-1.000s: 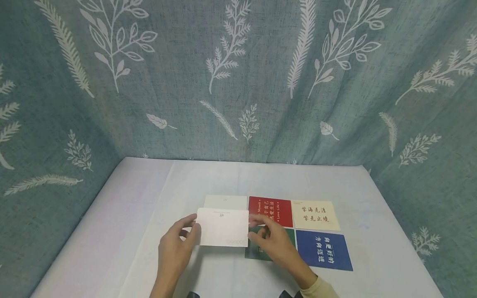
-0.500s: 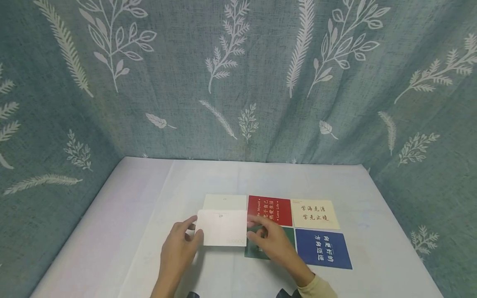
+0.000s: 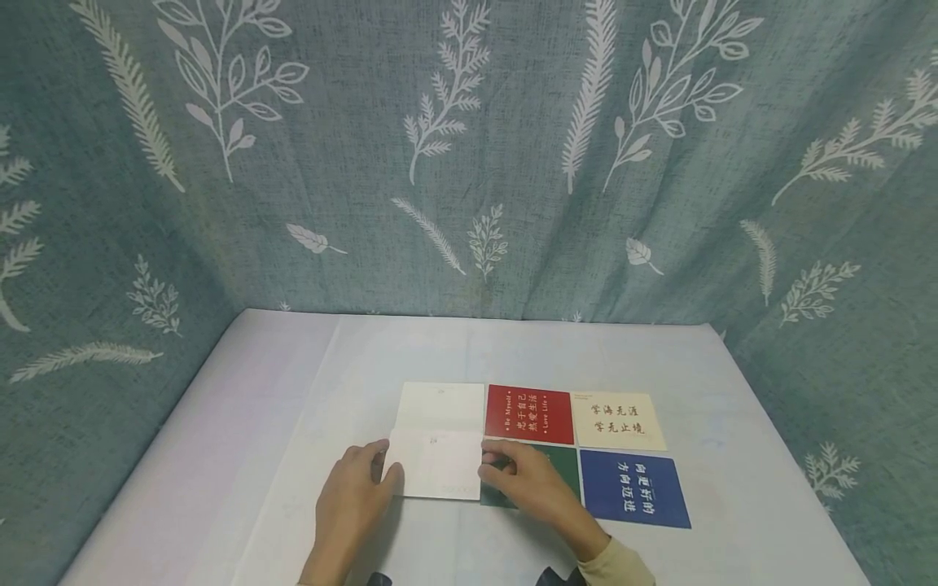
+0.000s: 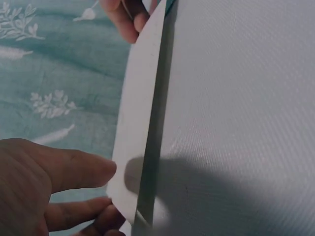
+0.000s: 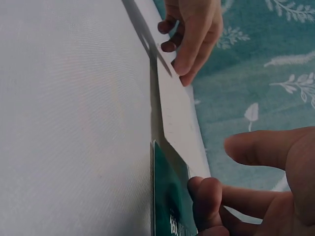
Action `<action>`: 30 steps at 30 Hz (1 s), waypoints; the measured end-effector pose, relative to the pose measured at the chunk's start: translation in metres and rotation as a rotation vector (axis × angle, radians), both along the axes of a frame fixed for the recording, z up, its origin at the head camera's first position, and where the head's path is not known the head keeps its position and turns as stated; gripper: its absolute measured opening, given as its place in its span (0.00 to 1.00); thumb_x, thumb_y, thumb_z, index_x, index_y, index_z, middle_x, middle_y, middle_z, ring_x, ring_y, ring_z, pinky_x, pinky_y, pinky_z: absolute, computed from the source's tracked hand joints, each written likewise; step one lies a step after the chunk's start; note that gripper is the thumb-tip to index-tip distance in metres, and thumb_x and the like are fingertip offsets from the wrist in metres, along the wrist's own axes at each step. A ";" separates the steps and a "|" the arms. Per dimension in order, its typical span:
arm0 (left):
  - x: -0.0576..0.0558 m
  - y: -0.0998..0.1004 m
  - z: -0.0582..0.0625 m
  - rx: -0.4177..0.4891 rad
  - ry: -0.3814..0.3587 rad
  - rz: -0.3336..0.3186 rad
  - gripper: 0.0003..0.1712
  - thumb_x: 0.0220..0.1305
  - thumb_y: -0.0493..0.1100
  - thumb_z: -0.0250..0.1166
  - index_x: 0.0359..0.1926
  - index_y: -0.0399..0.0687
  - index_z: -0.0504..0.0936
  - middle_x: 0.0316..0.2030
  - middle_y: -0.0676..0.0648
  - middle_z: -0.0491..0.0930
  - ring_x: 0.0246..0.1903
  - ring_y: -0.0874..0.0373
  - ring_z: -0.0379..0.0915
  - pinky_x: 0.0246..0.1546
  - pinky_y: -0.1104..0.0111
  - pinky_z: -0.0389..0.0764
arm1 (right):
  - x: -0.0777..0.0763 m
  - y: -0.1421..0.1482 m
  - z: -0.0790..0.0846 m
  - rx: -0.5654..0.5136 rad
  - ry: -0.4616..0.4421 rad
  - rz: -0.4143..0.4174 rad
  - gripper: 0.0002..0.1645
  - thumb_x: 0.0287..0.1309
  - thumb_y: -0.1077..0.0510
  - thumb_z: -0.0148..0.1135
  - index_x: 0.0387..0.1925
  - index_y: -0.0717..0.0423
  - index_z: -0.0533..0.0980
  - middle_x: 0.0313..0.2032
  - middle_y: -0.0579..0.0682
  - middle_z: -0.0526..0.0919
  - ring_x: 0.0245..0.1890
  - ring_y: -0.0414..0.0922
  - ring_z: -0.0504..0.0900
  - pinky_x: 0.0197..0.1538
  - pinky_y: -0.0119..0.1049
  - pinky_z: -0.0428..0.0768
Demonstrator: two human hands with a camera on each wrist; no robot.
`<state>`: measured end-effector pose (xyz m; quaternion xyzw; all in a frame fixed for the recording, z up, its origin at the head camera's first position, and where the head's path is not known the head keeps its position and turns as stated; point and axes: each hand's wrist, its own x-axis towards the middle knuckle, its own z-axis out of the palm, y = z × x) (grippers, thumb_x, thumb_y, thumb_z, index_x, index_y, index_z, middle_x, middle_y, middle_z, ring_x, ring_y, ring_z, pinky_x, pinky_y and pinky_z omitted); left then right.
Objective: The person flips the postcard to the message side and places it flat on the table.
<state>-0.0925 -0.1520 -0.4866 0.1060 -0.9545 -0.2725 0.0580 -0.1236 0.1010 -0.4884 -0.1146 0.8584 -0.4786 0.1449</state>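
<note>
In the head view, a white card point(image 3: 435, 472) with faint small print lies flat or nearly flat, close in front of another white card point(image 3: 443, 405). At its left edge is my left hand point(image 3: 353, 498), thumb and fingers spread apart. In the left wrist view, that thumb point(image 4: 101, 169) and the fingertips meet the card's edge. My right hand point(image 3: 531, 480) is at the opposite edge, over part of a green card point(image 3: 563, 468). In the right wrist view, the right thumb point(image 5: 246, 147) stands off the card, while a bent finger point(image 5: 206, 191) is near its corner.
Right of the white cards lie a red card point(image 3: 529, 415), a cream card point(image 3: 619, 422) and a blue card point(image 3: 634, 488), all with printed characters. White cloth covers the table point(image 3: 293, 407). A green leaf-patterned curtain point(image 3: 352, 163) encloses the back and sides.
The white card has come down toward the table and forward of the back white card, uncovering more of it. My hands stay at its two sides, the right one now looser.
</note>
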 end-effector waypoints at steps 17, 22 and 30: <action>-0.005 0.000 -0.003 -0.065 -0.038 -0.008 0.27 0.56 0.46 0.71 0.55 0.37 0.83 0.40 0.41 0.82 0.37 0.48 0.78 0.35 0.54 0.80 | -0.001 -0.005 0.000 0.089 0.079 0.018 0.22 0.63 0.50 0.63 0.54 0.56 0.83 0.42 0.44 0.86 0.36 0.41 0.76 0.36 0.35 0.76; -0.005 0.001 -0.003 -0.072 -0.043 -0.007 0.27 0.57 0.47 0.70 0.55 0.37 0.83 0.39 0.43 0.81 0.36 0.49 0.76 0.35 0.54 0.79 | -0.003 -0.004 -0.001 0.106 0.076 0.027 0.22 0.64 0.49 0.62 0.54 0.56 0.84 0.43 0.44 0.86 0.39 0.42 0.77 0.42 0.40 0.77; -0.004 0.002 -0.003 -0.075 -0.044 0.013 0.26 0.59 0.47 0.68 0.55 0.38 0.83 0.42 0.40 0.81 0.37 0.47 0.77 0.36 0.53 0.80 | -0.004 -0.004 0.000 0.102 0.056 0.028 0.23 0.63 0.49 0.62 0.54 0.56 0.83 0.46 0.47 0.86 0.45 0.46 0.79 0.51 0.50 0.78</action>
